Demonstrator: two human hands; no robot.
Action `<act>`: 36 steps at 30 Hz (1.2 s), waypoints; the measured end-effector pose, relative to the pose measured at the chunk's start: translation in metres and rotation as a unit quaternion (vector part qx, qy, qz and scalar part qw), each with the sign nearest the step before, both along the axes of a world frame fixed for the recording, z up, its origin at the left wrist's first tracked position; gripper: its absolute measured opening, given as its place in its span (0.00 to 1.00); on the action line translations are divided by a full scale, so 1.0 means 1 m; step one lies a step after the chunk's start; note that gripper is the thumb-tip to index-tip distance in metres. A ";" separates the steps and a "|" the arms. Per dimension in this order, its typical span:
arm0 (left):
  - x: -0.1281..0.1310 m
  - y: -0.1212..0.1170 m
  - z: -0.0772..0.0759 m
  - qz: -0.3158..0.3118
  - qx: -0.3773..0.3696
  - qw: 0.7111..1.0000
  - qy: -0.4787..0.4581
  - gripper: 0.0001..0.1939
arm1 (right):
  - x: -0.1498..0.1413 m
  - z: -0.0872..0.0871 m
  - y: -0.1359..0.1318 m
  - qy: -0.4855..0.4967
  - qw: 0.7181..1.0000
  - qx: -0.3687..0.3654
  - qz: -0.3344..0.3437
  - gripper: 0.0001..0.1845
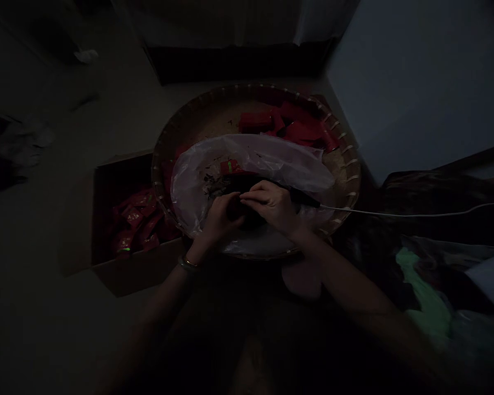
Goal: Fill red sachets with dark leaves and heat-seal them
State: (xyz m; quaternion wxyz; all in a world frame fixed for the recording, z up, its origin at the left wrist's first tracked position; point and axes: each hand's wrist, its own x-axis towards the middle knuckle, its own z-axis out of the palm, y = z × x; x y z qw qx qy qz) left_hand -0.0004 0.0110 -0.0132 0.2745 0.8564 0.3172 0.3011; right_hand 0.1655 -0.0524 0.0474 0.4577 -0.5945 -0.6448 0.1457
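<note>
This looks like a dim room in a home, used for small packing work. A plain pale wall (pixel 420 82) stands at right, smooth floor (pixel 33 312) spreads left, and green cloth (pixel 430 302) lies heaped near right. Red packets (pixel 296 123) fill part of a woven tray (pixel 214 123) and an open cardboard box (pixel 148 272).

Carrier: round woven tray (pixel 214 122) | on it: translucent plastic sheet (pixel 247 147), red packets (pixel 302 130) far right

No text, label, brand or number is legible. Red packets (pixel 136 218) in the carton (pixel 135 274) left of the round basket (pixel 351 164) carry pale and green marks, unreadable; one small packet (pixel 226 167) inside the basket shows an unreadable green mark.
</note>
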 end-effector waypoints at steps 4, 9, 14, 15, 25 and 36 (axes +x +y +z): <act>0.000 0.000 0.000 0.003 -0.007 1.000 0.001 0.28 | 0.002 -0.002 -0.003 -0.107 0.994 0.036 0.013 0.08; 0.000 0.000 -0.001 0.006 -0.005 1.000 0.000 0.28 | 0.005 0.002 -0.007 -0.171 0.983 0.042 0.046 0.10; 0.000 -0.002 0.003 -0.003 -0.008 1.000 -0.003 0.27 | 0.003 0.000 -0.008 -0.191 0.981 0.021 0.027 0.12; 0.000 -0.002 0.003 -0.005 -0.009 1.000 -0.002 0.27 | 0.001 0.000 -0.008 -0.198 0.980 0.016 0.024 0.12; -0.001 -0.002 -0.001 -0.003 -0.009 1.000 0.004 0.29 | -0.010 -0.002 -0.010 -0.266 0.963 -0.040 -0.010 0.15; -0.002 0.001 -0.003 -0.014 0.002 1.000 0.014 0.29 | -0.008 -0.010 -0.015 -0.158 0.983 -0.093 0.024 0.19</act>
